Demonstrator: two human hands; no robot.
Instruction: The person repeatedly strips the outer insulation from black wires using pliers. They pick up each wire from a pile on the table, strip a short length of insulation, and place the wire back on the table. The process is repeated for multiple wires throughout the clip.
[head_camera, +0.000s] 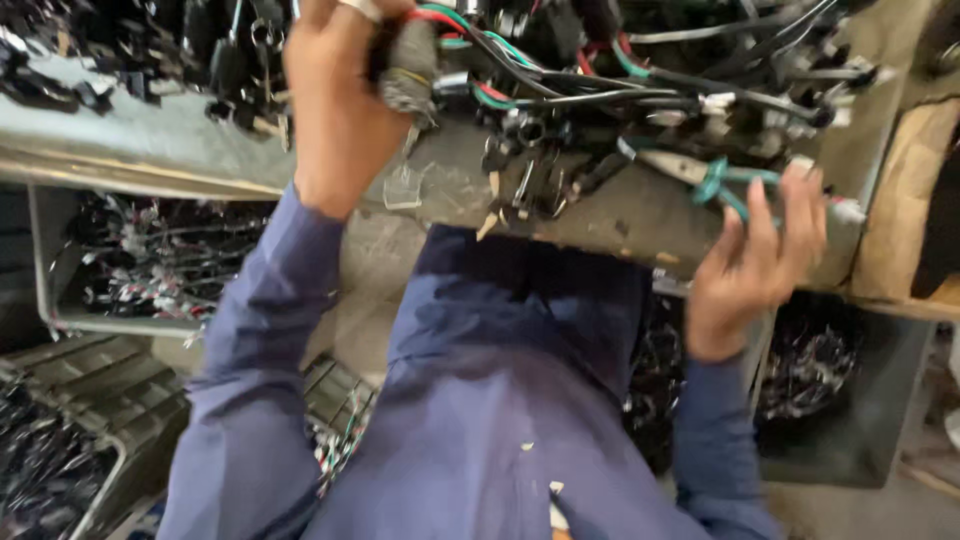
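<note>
My left hand (338, 110) is raised over the metal workbench (150, 150) and is closed around a grey taped connector (408, 68). Red, green and black wires (520, 75) run from that connector to the right across the bench. My right hand (755, 265) sits at the bench's near edge with its fingers spread. Its fingertips rest against the teal handles of a pair of pliers (715, 180) lying on the bench; the hand is not closed around them. Blue sleeves cover both my arms.
Black connectors, clips and cable ends (540, 170) litter the bench top. Grey bins of wire harnesses (150, 260) stand under the bench at left, a dark bin (840, 380) at right. A cardboard box (905, 210) stands at the right edge.
</note>
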